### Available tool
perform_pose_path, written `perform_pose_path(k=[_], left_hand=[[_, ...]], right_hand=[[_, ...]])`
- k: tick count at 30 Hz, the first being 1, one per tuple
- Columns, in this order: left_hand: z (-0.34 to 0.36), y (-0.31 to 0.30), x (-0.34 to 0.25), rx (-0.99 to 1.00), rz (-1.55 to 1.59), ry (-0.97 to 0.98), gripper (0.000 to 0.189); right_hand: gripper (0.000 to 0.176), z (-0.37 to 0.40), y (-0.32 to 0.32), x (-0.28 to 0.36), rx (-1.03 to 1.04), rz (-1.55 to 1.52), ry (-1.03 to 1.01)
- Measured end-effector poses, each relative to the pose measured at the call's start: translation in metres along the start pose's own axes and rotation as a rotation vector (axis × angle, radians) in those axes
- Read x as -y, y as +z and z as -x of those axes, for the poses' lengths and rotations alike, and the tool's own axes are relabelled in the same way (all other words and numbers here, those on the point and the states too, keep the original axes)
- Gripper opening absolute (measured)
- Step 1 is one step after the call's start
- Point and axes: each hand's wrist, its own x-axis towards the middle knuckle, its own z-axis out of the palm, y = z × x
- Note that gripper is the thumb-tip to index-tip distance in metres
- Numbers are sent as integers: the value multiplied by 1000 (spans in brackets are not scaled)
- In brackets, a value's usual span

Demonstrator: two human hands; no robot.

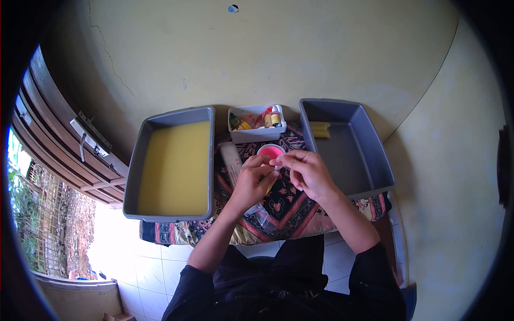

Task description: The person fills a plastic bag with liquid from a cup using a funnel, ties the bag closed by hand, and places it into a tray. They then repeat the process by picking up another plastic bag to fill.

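Observation:
My left hand (252, 181) and my right hand (310, 172) meet over the middle of the table, fingertips pinched close together. A small whitish bit shows between the fingertips; what it is I cannot tell. Under my left fingers a yellow edge (272, 185) peeks out. Just beyond the hands stands a round tub with bright pink contents (270, 152), its near side partly hidden by my fingers. Left of it lies a long pale packet (231, 160). Clear crumpled plastic (261, 216) rests nearer to me.
A grey tray (211, 160) on the left has a flat yellow surface inside. Another grey tray (350, 155) on the right holds yellow pieces (320, 129) in its far left corner. Between them stands a white box (257, 136) of small bottles. Patterned cloth (300, 222) covers the table.

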Motion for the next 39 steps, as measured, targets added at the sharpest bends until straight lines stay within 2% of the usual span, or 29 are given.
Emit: perform_pose_path(k=[2, 5, 6, 8, 9, 14, 18, 22, 25, 26, 30, 34, 36, 39], left_hand=[[0, 2, 1, -19, -33, 2, 10], [0, 4, 4, -54, -40, -19, 12], [0, 4, 2, -48, -63, -8, 12], [-1, 7, 3, -41, -85, 7, 12], [0, 10, 4, -43, -92, 20, 13], [4, 16, 3, -13, -154, 32, 14], [5, 20, 0, -11, -325, 105, 15], [5, 20, -2, -23, -417, 172, 15], [7, 19, -1, -53, -493, 211, 14], [8, 17, -1, -53, -495, 211, 14], [11, 14, -7, -163, -486, 225, 15], [17, 18, -6, -274, -497, 202, 13], [21, 19, -3, -280, -429, 178, 14], [26, 18, 0, -284, -299, 127, 16]], right_hand=[[21, 1, 2, -8, 12, 119, -31], [17, 3, 6, -19, -44, 711, -275], [17, 1, 4, -23, -48, 710, -272], [12, -6, -1, -31, -118, 1142, -750], [7, -4, 0, -32, -133, 1163, -721], [9, 3, 0, -29, -141, 1388, -607], [12, 1, -6, -34, -146, 1486, -519], [13, -3, -16, -39, -98, 1412, -524], [14, -5, -19, -37, -28, 1276, -417], [15, -5, -18, -34, 18, 1145, -377], [16, -6, -13, -26, 101, 845, -361], [16, -5, -10, -28, 141, 715, -315], [17, 1, -6, -22, 158, 378, 87], [16, 0, -8, -26, 242, 278, 71]])
